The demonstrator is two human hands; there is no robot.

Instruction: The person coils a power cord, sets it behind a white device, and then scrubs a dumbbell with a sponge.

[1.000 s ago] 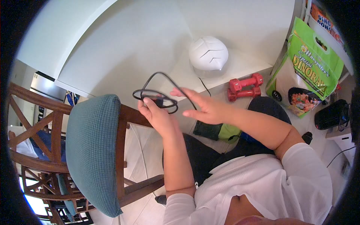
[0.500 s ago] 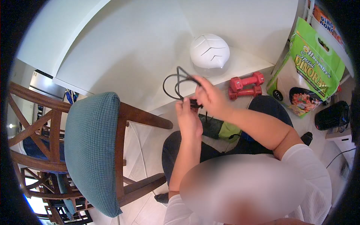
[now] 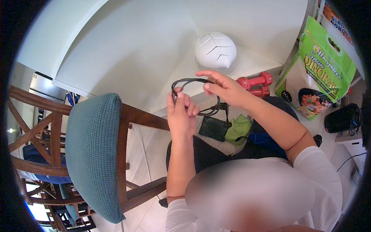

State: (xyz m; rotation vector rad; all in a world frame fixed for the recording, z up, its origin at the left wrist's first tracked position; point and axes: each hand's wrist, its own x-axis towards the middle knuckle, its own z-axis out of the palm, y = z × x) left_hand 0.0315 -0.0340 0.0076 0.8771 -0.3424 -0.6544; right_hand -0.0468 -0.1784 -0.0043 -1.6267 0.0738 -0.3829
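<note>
- A looped black cable (image 3: pixel 188 80) spans the gap between left hand (image 3: pixel 181 113) and right hand (image 3: pixel 226 88), obstructing passage.
- Open air separates both hands from a rounded white plastic device (image 3: pixel 215 50).
- A teal-cushioned brown wooden chair (image 3: pixel 94 158) blocks the left side; red dumbbells (image 3: pixel 259 80) stand beyond the right wrist.

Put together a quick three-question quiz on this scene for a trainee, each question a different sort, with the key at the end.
1. What does the left hand hold?
A) a white cup
B) a looped black cable
C) a pair of scissors

2. True or false: the red dumbbells lie nearer to the right hand than to the left.

3. Fill in the blank: the chair cushion is ____ in colour.

Key: 1. B; 2. true; 3. teal (blue-green).
</note>
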